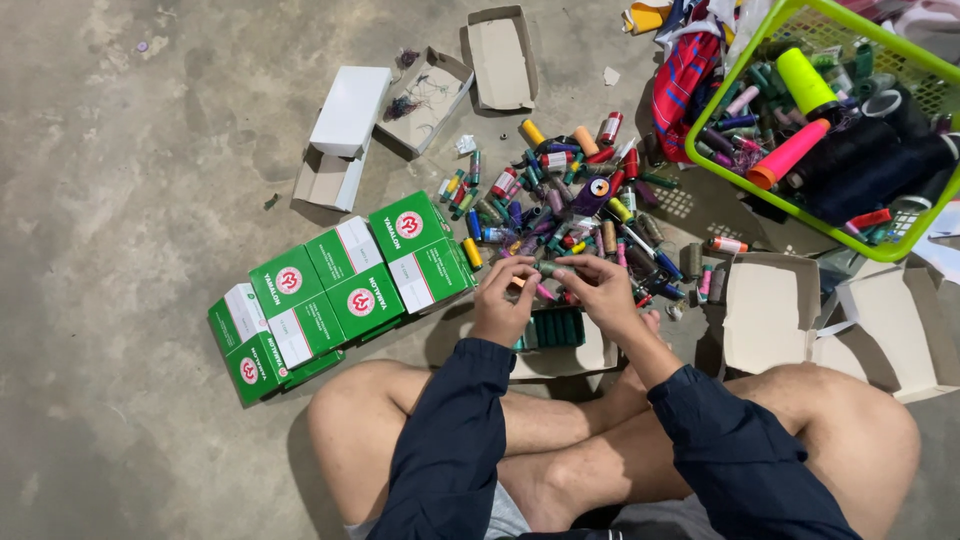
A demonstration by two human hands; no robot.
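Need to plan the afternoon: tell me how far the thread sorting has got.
Done, it seems: a row of closed green boxes stands at the left. In hand: the left hand and right hand hold one dark green spool over an open box part-filled with green spools. Left: a mixed pile of loose spools, a green basket of cones, and empty open boxes.

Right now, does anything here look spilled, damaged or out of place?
Yes. Small thread spools lie loose in a heap on the concrete floor, not boxed. Two open boxes lie askew, one holding tangled thread. The green boxes are stacked neatly. Both hands, left hand and right hand, pinch one spool.
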